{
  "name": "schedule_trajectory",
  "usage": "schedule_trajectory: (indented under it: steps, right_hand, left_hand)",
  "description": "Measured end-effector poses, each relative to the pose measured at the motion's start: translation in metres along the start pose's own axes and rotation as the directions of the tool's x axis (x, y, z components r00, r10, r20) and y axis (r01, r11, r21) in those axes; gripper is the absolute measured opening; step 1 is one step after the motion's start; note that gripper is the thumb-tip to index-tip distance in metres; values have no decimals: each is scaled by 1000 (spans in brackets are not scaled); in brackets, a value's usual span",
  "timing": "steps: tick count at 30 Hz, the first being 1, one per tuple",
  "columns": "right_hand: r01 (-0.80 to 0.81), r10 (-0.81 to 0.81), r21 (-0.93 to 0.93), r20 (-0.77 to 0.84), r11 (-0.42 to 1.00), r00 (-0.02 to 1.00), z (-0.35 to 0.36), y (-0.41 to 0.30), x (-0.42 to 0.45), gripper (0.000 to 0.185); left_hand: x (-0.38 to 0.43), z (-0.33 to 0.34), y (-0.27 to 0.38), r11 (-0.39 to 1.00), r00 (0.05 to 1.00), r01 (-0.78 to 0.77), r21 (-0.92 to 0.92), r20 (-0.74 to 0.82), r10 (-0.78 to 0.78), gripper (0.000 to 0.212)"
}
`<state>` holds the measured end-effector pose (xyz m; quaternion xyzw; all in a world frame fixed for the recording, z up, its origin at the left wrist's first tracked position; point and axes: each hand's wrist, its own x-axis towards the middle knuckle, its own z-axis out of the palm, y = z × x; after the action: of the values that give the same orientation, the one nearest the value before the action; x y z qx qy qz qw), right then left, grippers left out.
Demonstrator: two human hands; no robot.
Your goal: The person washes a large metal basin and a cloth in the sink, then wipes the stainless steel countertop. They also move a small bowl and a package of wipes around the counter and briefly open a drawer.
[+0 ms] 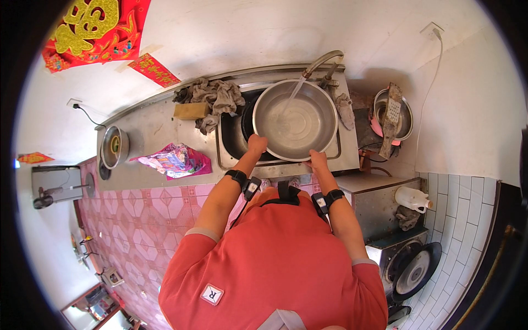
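A large stainless steel basin [303, 132] sits over the sink [231, 142], tilted or level I cannot tell. Water runs into it from the curved faucet [321, 62]. My left hand [258, 143] grips the basin's lower left rim, while my right hand [317, 160] holds the rim at its near side, fingers partly hidden beneath. Under the basin's left side a dark round vessel [247, 117] shows in part. Crumpled grey-brown cloths [218, 95] and a yellow sponge block [191, 111] lie left of the sink.
A pink plastic bag [181, 161] and a metal bowl [115, 147] stand on the counter to the left. Right of the sink, a grater [392, 113] lies across another bowl [406, 119]. A white jug [412, 199] and a round lid [417, 271] are at lower right.
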<state>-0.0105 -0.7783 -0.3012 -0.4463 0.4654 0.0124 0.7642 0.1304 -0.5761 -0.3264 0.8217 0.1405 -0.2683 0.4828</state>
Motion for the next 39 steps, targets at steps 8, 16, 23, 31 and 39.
schedule_trajectory:
  steps: [8,16,23,31,39]
  right_hand:
    - [6,-7,41,24,999,1000,-4,7,8,30]
    - [-15,15,12,2,1000,1000,-1,0,2,30]
    - [-9,8,31,43,999,999,0,-1,-1,30]
    - [-12,12,23,22,1000,1000,-1,-1,-1,31]
    - [18,-18,22,21,1000,1000,-15,17,19,34]
  left_hand:
    - [-12,-1,13,999,1000,23,-22,-16,-24,22]
    - [-12,-1,10,999,1000,0,-35,-8,-1,22]
    - [-11,-3,11,1000,1000,30,8,5,-30,23]
    - [-6,0,4,1000,1000,8,15,-20,-7,29]
    - [-7,7,3,994,1000,-18,105,23,15,23]
